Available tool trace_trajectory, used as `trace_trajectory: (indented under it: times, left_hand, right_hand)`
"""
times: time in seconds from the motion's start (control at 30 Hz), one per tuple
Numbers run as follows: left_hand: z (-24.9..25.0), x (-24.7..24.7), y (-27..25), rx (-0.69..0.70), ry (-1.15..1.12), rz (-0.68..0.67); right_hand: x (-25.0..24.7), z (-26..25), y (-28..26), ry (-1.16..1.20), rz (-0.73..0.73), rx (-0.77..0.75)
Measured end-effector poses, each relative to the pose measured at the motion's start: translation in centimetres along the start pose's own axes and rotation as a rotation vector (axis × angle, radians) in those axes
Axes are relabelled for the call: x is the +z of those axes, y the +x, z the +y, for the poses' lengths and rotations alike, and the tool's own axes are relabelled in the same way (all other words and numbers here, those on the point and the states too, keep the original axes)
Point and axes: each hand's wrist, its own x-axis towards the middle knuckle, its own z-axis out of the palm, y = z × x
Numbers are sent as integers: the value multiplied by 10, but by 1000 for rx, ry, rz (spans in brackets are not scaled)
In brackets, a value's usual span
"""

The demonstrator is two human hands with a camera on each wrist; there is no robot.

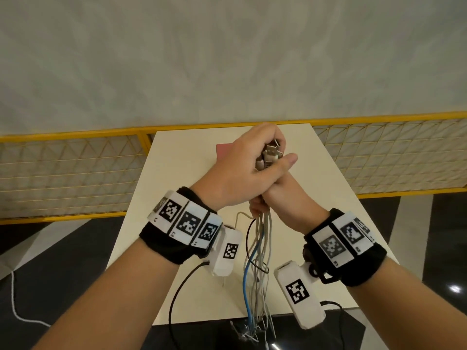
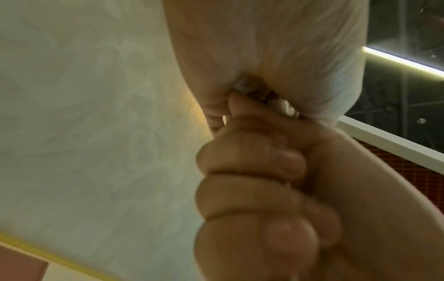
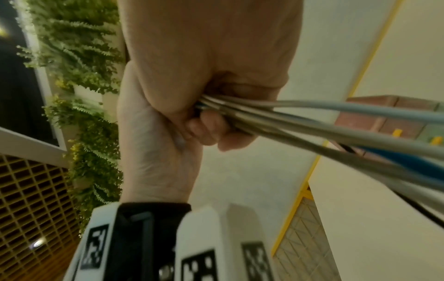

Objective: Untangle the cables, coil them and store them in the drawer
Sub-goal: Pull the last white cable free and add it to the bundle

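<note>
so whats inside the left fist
Metal plug ends of the cable bundle poke out of the left hand. The right hand grips the bundle just below. The fingers hide how many plugs there are.

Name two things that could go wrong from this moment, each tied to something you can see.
1. The bundle of grey, white, blue and black cables hangs past the near edge of the cream table; loose plug ends may snag there.
2. Left hand and right hand both grip the whole bundle, metal USB plugs bunched together, so pulling may tighten tangles rather than free one cable.
</note>
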Motion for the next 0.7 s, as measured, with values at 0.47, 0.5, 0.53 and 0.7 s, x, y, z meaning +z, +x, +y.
trace_trajectory:
  times: [0.47,0.5,0.53,0.7]
  left_hand:
    - [4,-15,10,-379,-412,-252]
    - [6,-16,11,-387,-417,-261]
    - [6,-15,12,-400,-430,-261]
    - [4,-11,22,-413,-314,-283]
  right_hand:
    - [-10,11,3,136,-32,42]
    - [-12,12,3,141,-56,53]
    - [-13,14,4,136,-92,65]
    - [-17,15,10,67,-220,120]
